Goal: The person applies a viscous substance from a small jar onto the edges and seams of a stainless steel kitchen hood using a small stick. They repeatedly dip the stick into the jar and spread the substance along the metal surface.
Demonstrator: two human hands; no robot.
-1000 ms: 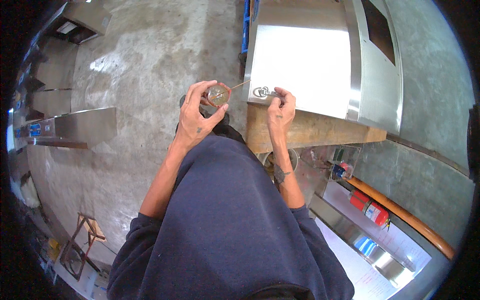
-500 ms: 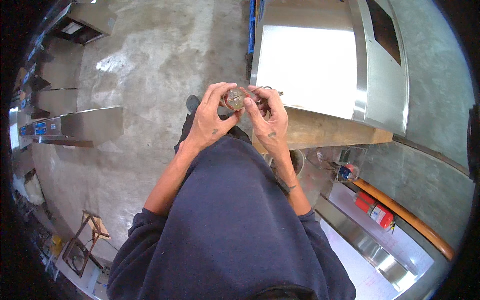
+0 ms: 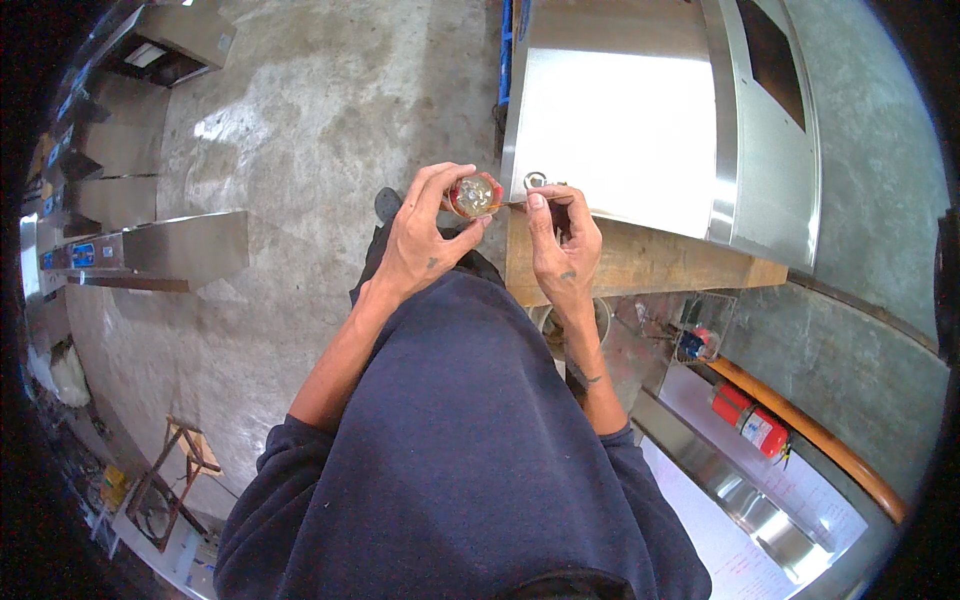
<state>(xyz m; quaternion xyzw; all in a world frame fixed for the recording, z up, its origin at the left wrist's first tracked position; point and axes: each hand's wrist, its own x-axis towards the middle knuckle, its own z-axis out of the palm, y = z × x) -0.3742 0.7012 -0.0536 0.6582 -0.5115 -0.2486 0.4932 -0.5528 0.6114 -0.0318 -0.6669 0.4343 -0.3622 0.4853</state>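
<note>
My left hand (image 3: 415, 235) is wrapped round a small round can (image 3: 474, 197) with a red side, its shiny yellowish-grey top facing up. To its right, my right hand (image 3: 568, 248) pinches a thin rod-like tool (image 3: 514, 204) between thumb and fingers. The tool's tip lies close by the can's right rim; whether they touch I cannot tell. A small pale ring (image 3: 536, 181) shows just above the right thumb, and whether it belongs to the tool is unclear. The remaining right fingers curl out of sight.
Right of my hands, a large shiny metal cabinet (image 3: 620, 130) lies on a wooden board (image 3: 650, 262). A round bucket (image 3: 600, 318) stands below it. A red fire extinguisher (image 3: 750, 420) is at lower right. Metal units (image 3: 170, 250) stand on the concrete floor at left.
My right hand has moved right and slightly down, away from the can, with the thin tool in it. The can's top is less covered; my left hand has stayed put.
</note>
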